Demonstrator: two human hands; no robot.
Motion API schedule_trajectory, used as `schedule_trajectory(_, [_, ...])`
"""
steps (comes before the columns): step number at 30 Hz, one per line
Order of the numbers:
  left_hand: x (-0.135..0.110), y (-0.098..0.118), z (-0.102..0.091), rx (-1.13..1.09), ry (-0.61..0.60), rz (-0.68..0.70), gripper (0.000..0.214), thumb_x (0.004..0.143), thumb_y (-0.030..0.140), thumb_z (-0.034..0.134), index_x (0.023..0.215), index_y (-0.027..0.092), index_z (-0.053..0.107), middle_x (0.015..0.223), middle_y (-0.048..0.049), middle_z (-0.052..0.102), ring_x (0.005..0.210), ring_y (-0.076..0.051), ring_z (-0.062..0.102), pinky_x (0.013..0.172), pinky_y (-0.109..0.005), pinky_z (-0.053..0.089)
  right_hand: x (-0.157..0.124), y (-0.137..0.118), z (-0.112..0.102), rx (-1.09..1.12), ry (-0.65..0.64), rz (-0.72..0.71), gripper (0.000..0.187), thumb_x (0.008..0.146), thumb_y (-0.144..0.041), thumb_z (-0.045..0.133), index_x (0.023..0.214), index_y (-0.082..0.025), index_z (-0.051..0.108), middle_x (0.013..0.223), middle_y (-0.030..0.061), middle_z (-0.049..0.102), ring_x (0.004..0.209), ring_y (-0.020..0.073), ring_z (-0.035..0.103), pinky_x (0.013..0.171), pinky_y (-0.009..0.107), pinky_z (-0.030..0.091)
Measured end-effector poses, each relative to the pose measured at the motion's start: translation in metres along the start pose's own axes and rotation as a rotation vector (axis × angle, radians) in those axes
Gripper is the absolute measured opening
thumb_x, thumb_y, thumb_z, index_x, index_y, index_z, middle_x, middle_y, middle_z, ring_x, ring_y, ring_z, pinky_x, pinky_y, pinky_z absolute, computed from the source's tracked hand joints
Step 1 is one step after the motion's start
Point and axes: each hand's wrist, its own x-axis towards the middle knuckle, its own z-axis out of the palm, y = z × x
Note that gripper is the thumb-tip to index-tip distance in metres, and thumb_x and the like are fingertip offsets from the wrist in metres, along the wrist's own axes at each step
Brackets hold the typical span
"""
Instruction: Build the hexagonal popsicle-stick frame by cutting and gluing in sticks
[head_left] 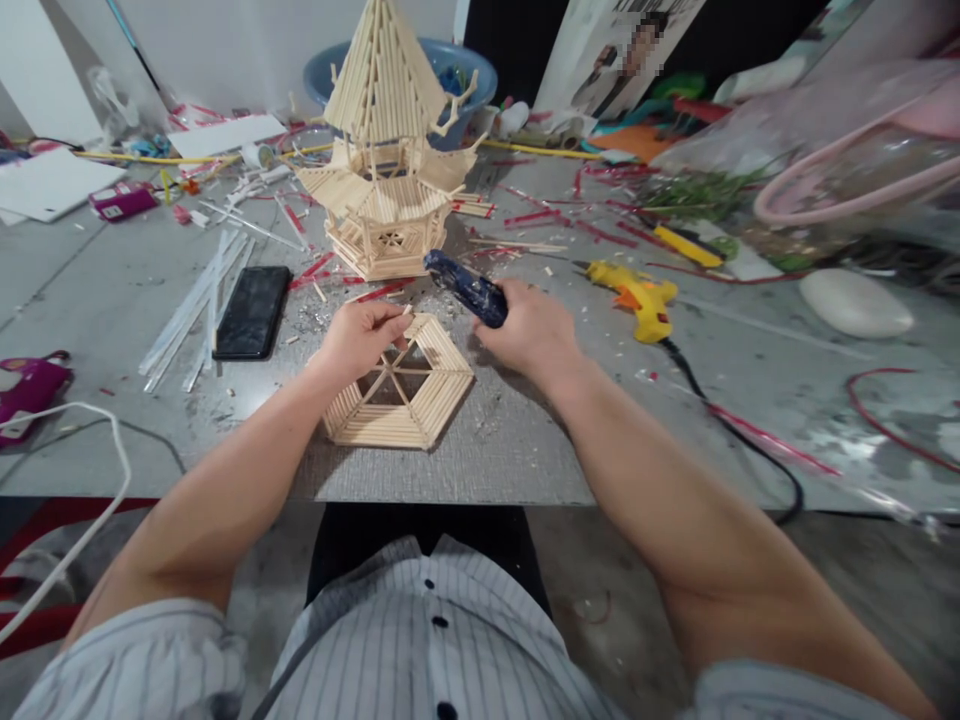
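Observation:
A flat hexagonal frame [382,430] of pale wooden sticks, with thin spokes meeting at its middle, lies near the table's front edge. Over its upper left part, my left hand [364,338] pinches a small wooden stick [407,311], of which only the tip shows. My right hand [534,328] is wrapped round a dark blue, worn hand tool [466,288], just right of the frame. The tool points up and left; its exact kind cannot be made out. Behind both hands stands a pagoda model [390,190] built from the same sticks.
A black phone [252,312] and clear glue sticks [196,305] lie to the left. To the right rest a yellow glue gun [637,298] with a black cord, a yellow cutter [688,246] and a white oval object [856,302]. A blue basin [480,80] stands behind the pagoda.

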Motion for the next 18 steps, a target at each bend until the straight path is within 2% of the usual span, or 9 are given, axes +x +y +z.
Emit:
schedule_trajectory(7, [-0.001,0.0,0.002,0.046,0.025,-0.006,0.026,0.082,0.034,0.055,0.073,0.014,0.068,0.062,-0.0002,0.066,0.051,-0.007,0.046,0.053,-0.021,0.034,0.006,0.011,0.014,-0.063,0.118,-0.098,0.06,0.074,-0.031,0.058,0.128,-0.01,0.045,0.117,0.0209,0.055,0.113,0.0359,0.049,0.094,0.054,0.039])
schedule_trajectory(10, [0.0,-0.001,0.003,0.062,0.03,-0.005,0.026,0.082,0.034,0.054,0.076,0.013,0.069,0.061,0.0004,0.065,0.052,-0.007,0.046,0.053,-0.021,0.034,0.006,0.014,0.012,-0.106,0.197,-0.105,0.064,0.076,-0.032,0.058,0.133,-0.01,0.039,0.122,0.0222,0.05,0.118,0.0371,0.043,0.099,0.059,0.032])
schedule_trajectory(14, [0.001,-0.005,0.004,0.102,0.046,0.022,0.027,0.082,0.035,0.053,0.077,0.014,0.069,0.059,0.0011,0.063,0.054,-0.008,0.048,0.054,-0.022,0.034,0.011,0.019,0.007,-0.217,0.319,-0.031,0.061,0.084,-0.023,0.046,0.142,-0.014,0.031,0.133,0.0229,0.042,0.126,0.0392,0.035,0.102,0.067,0.02])
schedule_trajectory(16, [0.002,-0.006,0.004,0.143,0.05,0.041,0.028,0.083,0.035,0.052,0.072,0.014,0.067,0.057,0.0014,0.062,0.052,-0.008,0.047,0.054,-0.022,0.033,0.015,0.02,0.007,-0.282,0.274,0.002,0.055,0.088,-0.017,0.036,0.143,-0.015,0.033,0.136,0.0222,0.04,0.129,0.039,0.033,0.102,0.068,0.02])
schedule_trajectory(18, [0.004,-0.007,0.003,0.171,0.046,0.049,0.028,0.083,0.034,0.051,0.069,0.015,0.066,0.057,0.0017,0.061,0.051,-0.008,0.045,0.053,-0.022,0.031,0.02,0.019,0.005,-0.341,0.169,-0.032,0.053,0.089,-0.011,0.028,0.141,-0.014,0.037,0.135,0.0204,0.043,0.13,0.037,0.035,0.103,0.067,0.021])
